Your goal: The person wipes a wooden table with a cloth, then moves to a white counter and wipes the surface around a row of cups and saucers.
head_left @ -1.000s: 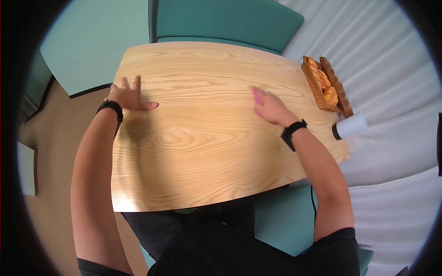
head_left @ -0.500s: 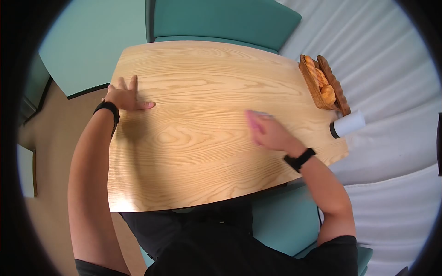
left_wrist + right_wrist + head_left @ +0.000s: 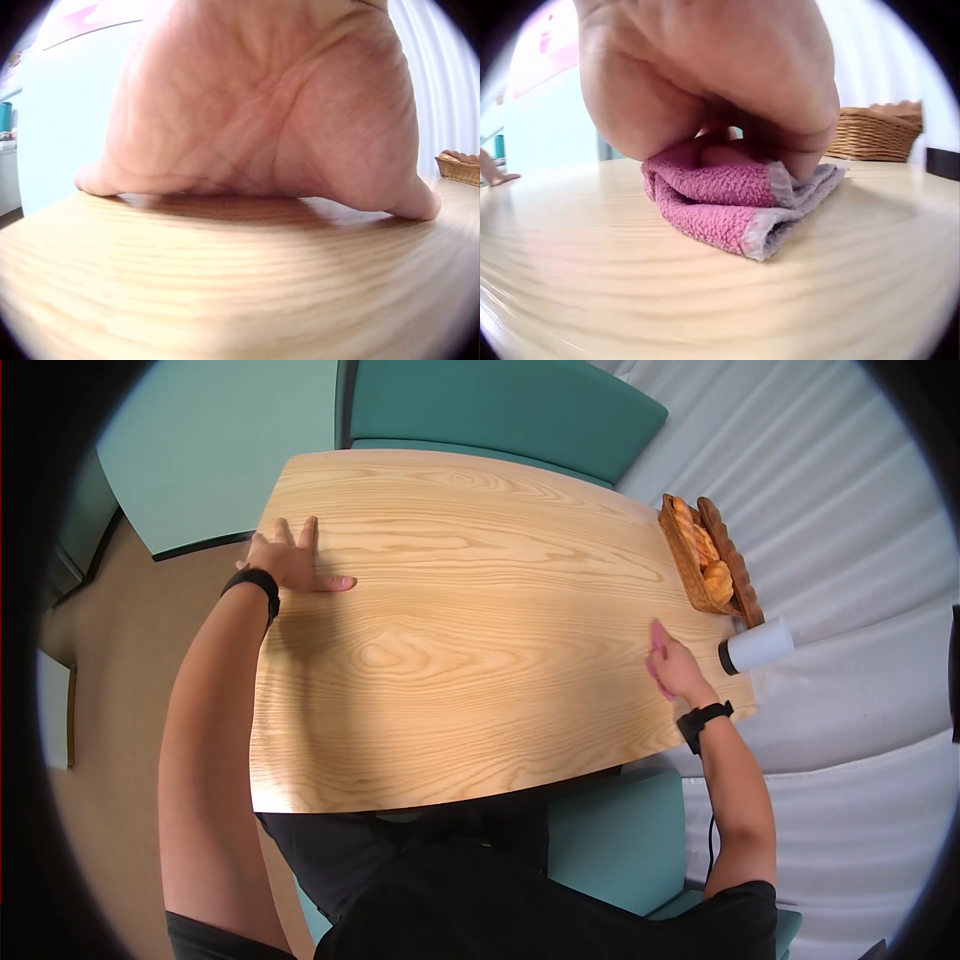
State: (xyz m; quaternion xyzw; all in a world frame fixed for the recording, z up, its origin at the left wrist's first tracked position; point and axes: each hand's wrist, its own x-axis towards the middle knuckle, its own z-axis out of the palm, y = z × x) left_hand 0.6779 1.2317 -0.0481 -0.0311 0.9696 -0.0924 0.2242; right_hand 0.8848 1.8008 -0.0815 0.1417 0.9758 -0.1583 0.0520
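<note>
My right hand (image 3: 682, 670) grips a folded pink cloth (image 3: 709, 184) with greyish edges, its thumb and fingers bent around the folds. The cloth lies against the wooden table (image 3: 450, 690), toward its right side; part of it is hidden beneath the hand. Over at the left edge, my left hand (image 3: 290, 564) rests on the tabletop with its fingers and thumb spread. In the left wrist view the palm is raised above the wood, while the thumb and an outer finger touch it.
A wicker basket (image 3: 683, 555) with several bread pieces (image 3: 716, 582) stands at the table's right edge. Nearer lies a white cylinder (image 3: 762, 646) with a black end, close to the right hand. A white curtain (image 3: 850, 580) hangs along the right; a green bench (image 3: 490, 405) stands beyond the far edge.
My right hand has swept the cloth toward me, then across to the right, near the white cylinder. The left hand has stayed at its place on the table.
</note>
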